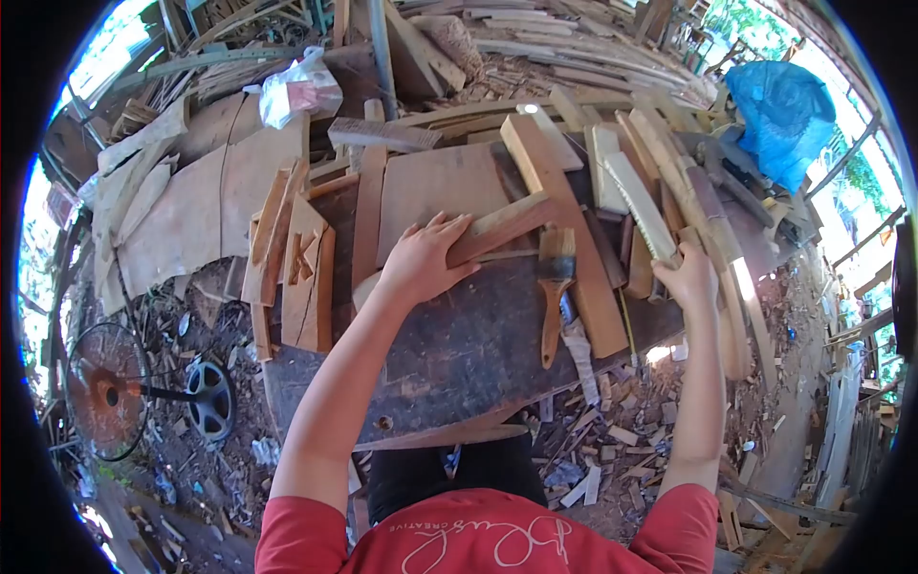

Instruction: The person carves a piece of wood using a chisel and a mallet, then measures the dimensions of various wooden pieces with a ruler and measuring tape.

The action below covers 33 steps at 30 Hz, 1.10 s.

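My left hand (pixel 427 258) is closed round the left end of a short wooden block (pixel 499 228), whose far end meets a long wooden beam (pixel 564 230). On the right, my right hand (pixel 688 277) grips the near end of a long pale strip with a jagged-looking edge (pixel 639 206), possibly a saw; its far end points up and left. Between my hands a paintbrush (pixel 553 287) lies with its bristles away from me. A white-wrapped object (pixel 579 356) sits beside the brush, partly under the beam. All lie on a dark worktable (pixel 440 354).
Wooden pieces (pixel 308 277) stand at the table's left. A plastic bag (pixel 298 88) lies at the back left, a blue sheet (pixel 782 120) at the back right. A fan (pixel 110 392) is at the left. Wood scraps (pixel 626 435) cover the ground near the front edge.
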Each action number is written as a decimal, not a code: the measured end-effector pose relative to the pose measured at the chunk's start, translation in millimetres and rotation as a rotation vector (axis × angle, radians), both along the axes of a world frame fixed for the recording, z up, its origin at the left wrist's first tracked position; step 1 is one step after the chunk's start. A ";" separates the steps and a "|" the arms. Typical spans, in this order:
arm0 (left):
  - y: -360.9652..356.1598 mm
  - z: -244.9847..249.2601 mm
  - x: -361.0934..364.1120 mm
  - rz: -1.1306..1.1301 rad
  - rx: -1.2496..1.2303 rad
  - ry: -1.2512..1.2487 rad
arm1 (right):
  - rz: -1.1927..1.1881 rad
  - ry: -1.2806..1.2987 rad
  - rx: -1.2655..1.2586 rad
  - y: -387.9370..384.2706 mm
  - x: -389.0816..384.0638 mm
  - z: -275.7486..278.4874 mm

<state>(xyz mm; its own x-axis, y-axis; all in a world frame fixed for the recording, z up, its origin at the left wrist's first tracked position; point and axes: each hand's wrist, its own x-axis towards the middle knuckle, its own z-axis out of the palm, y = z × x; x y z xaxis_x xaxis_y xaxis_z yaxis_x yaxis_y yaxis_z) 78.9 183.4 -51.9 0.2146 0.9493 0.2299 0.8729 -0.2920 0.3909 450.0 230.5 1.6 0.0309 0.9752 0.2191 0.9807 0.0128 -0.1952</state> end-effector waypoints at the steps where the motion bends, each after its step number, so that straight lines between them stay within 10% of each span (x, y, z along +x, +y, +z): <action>1: -0.5 0.8 0.4 0.009 -0.008 0.011 | -0.009 0.007 0.026 -4.8 -1.5 3.7; 13: -2.8 -0.4 0.2 0.032 0.053 -0.042 | 0.501 0.343 0.175 -50.5 -23.7 14.4; 33: -59.5 -1.8 -15.7 -0.200 0.050 -0.027 | 0.583 0.453 -0.164 -77.0 -37.6 -16.7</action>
